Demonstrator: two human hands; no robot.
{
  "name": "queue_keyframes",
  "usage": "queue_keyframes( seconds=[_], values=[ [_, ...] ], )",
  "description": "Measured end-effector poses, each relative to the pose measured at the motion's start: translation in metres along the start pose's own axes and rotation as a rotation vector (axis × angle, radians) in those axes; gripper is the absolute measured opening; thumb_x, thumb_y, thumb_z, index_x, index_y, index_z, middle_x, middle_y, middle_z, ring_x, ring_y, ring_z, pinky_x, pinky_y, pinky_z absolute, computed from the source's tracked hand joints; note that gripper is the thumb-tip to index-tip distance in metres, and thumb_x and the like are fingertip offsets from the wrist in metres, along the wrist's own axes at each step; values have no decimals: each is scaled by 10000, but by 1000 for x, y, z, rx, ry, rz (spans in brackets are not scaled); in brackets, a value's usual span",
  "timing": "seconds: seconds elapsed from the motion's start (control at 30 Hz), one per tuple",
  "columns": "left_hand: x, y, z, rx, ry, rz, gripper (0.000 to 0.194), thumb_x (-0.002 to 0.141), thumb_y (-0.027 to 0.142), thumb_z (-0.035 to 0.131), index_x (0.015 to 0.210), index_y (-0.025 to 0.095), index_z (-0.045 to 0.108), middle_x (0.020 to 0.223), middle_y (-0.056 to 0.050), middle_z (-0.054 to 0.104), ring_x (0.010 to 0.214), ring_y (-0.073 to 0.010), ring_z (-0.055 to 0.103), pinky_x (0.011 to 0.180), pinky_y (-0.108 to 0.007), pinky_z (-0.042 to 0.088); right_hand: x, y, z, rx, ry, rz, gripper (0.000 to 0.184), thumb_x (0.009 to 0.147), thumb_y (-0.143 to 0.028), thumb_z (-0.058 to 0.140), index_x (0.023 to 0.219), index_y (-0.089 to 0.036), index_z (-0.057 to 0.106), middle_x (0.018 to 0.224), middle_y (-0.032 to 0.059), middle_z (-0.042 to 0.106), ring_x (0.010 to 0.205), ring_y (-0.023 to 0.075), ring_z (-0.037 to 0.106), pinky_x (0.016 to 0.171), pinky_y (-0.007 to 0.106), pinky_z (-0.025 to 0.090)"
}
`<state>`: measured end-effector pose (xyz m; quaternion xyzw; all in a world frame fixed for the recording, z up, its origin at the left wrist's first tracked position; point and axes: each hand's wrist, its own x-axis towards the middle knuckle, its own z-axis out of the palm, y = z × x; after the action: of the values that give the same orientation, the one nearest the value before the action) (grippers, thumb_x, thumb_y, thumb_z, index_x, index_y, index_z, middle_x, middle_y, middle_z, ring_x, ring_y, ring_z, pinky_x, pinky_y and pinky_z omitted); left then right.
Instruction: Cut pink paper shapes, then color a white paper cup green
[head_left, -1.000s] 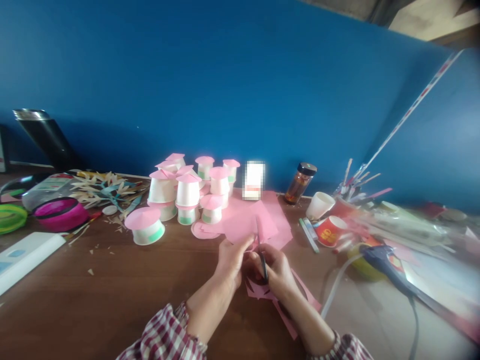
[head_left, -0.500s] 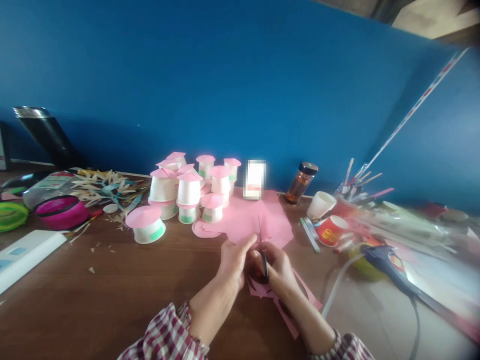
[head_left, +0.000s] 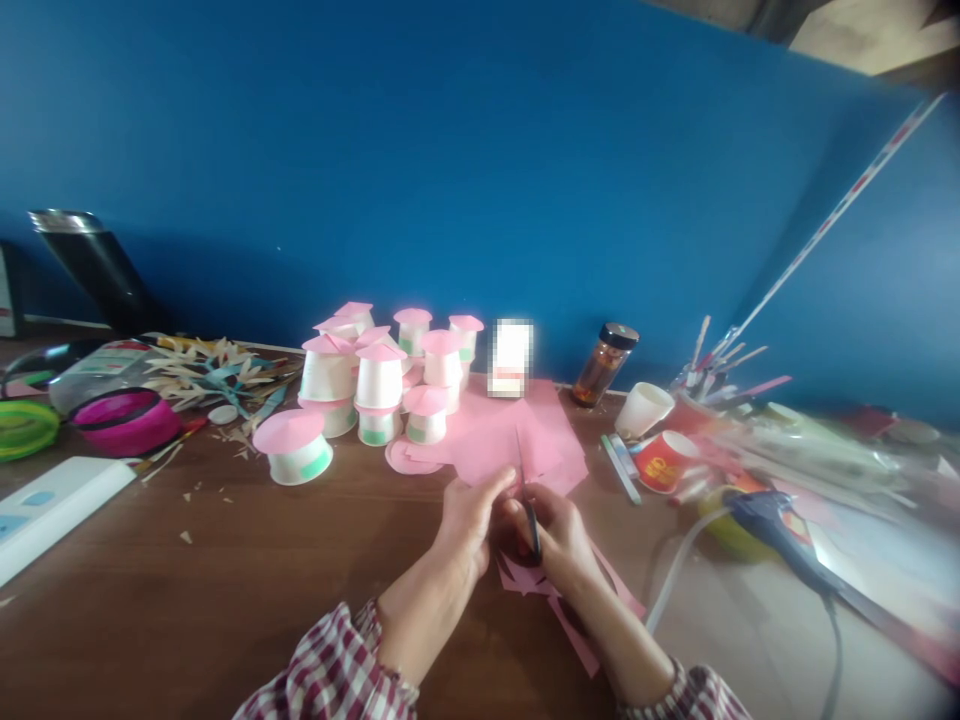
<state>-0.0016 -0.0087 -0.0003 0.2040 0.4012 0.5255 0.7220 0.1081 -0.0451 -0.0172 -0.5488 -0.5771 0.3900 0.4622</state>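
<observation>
Stacked at the back left, white cups (head_left: 379,383) with pink tops, maybe to be out of the way. Spread flat just past the hands, pink paper (head_left: 556,408), likely for easy reach. With left hand (head_left: 466,525) pinched on its near edge, seemingly to keep it still. With right hand (head_left: 561,532) curled around scissors (head_left: 535,535), pointing away from the body, long way nearly straight ahead. Under there, pink scraps (head_left: 523,577).

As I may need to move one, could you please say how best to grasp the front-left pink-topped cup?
I'd hold the cup by its white wall, below the pink top, coming from the near left: the top overhangs like a brim and could bend, while other cups stand behind and to the right.
</observation>
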Motion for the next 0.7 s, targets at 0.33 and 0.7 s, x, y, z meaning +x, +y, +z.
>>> queue_keyframes(
  seconds=[0.33,0.7],
  values=[
    [4,-5,-4,-61,-35,-14,185,611,212,781,723,125,663,674,-82,673,645,-209,639,590,-321,528,1,3,1,30,-19,-35,254,815,-399,633,800,-153,575,576,-39,520,508,93,454,464,189,333],
    [7,-7,-5,-67,-8,-57,189,596,222,792,672,126,649,646,-79,659,640,-211,642,589,-315,529,1,4,-1,4,-6,-42,187,811,-340,640,807,-160,587,570,-42,517,503,95,452,464,189,329]
  ],
)
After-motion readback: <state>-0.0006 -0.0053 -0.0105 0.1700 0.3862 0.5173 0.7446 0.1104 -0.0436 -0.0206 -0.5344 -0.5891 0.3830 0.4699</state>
